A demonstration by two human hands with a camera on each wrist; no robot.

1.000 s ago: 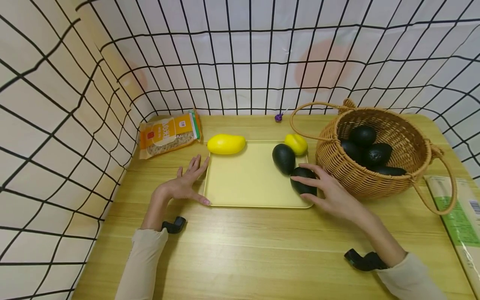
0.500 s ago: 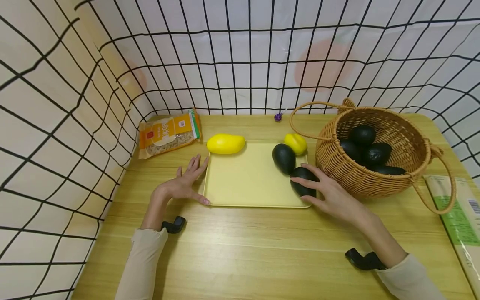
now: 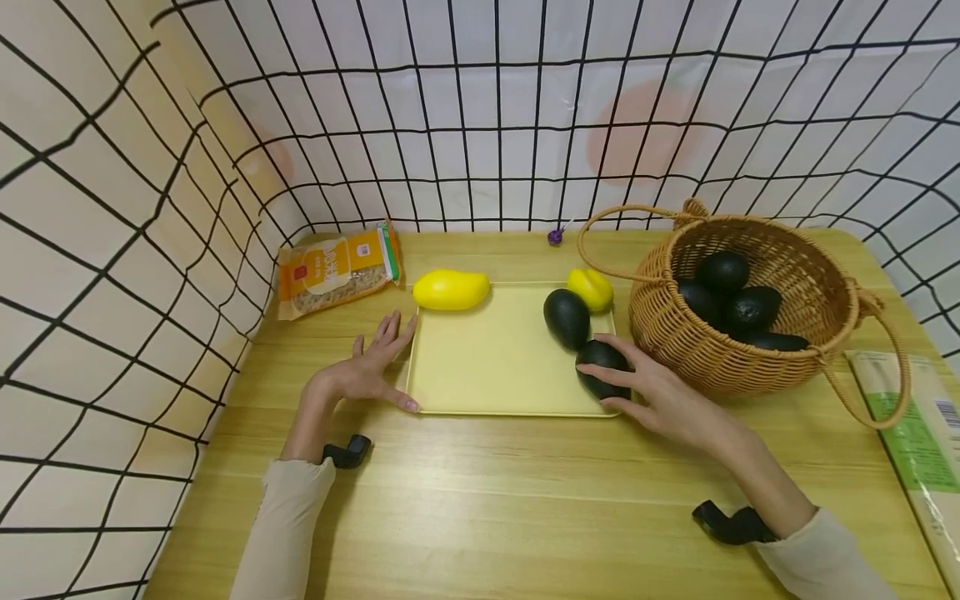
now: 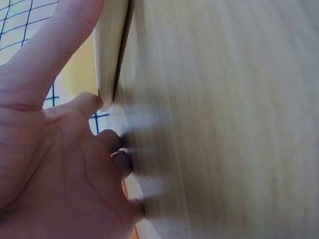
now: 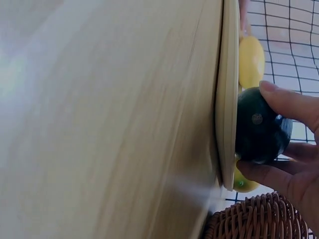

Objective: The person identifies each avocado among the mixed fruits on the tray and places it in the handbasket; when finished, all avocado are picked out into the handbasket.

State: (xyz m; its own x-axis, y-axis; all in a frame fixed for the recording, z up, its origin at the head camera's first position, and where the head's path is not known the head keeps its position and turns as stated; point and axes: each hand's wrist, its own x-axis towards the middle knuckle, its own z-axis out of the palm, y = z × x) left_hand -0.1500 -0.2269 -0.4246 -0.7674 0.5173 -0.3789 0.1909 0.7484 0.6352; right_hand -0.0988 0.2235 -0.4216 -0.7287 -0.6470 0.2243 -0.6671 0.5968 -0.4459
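At the right front of the pale yellow tray (image 3: pixel 487 358), my right hand (image 3: pixel 667 396) grips a dark avocado (image 3: pixel 602 381), thumb on its near side and fingers over the top. The right wrist view shows this avocado (image 5: pixel 254 129) between the thumb and fingers, right at the tray rim. Beside it lies a second avocado (image 3: pixel 566 318). A yellow mango (image 3: pixel 450 290) sits at the back left corner, and a rounder-looking yellow fruit (image 3: pixel 590 289) at the back right. My left hand (image 3: pixel 352 375) spreads its fingers along the tray's left edge, thumb at the front corner.
A wicker basket (image 3: pixel 705 367) with looped handles and several avocados stands right of the tray. An orange grain bag (image 3: pixel 341 271) lies back left, a green-and-white packet (image 3: pixel 918 450) far right. A purple lollipop (image 3: pixel 555 237) is by the black wire mesh (image 3: pixel 498 129) behind.
My right hand and the avocado in it have shifted slightly to the left on the tray. The left hand stays at the tray's left edge.
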